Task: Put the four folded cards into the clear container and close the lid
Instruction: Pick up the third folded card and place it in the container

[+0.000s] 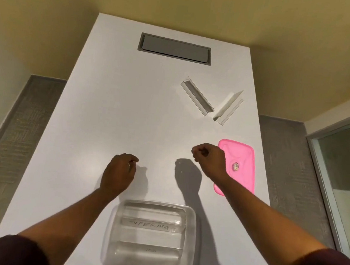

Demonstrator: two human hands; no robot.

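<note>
Yellowish walls closed in behind a long white tabletop [99, 107], with a grey hatch [175, 48] sunk into its far end. Nearest the left, the left hand [119, 173] hovered low over the bare surface, fingers curled loosely inward and gripping nothing I could see. Close to the near edge sat the clear container [150, 235], open, with folded cards [151, 225] already lying inside; one bore handwritten capitals. How many lay in there was hard to count through the cloudy plastic, though it looked like two. Further right, the right hand [209, 159] hung in a loose fist, also empty. Beyond it, well apart, two more folded cards [196, 95] [228, 108] stood like little tents, angled toward each other. They looked light and stiff enough to hold a crease, so pinching one along its ridge seemed the safest hold. At the right edge lay the pink lid [245, 161], partly covered by the right forearm, its near end hidden.
</note>
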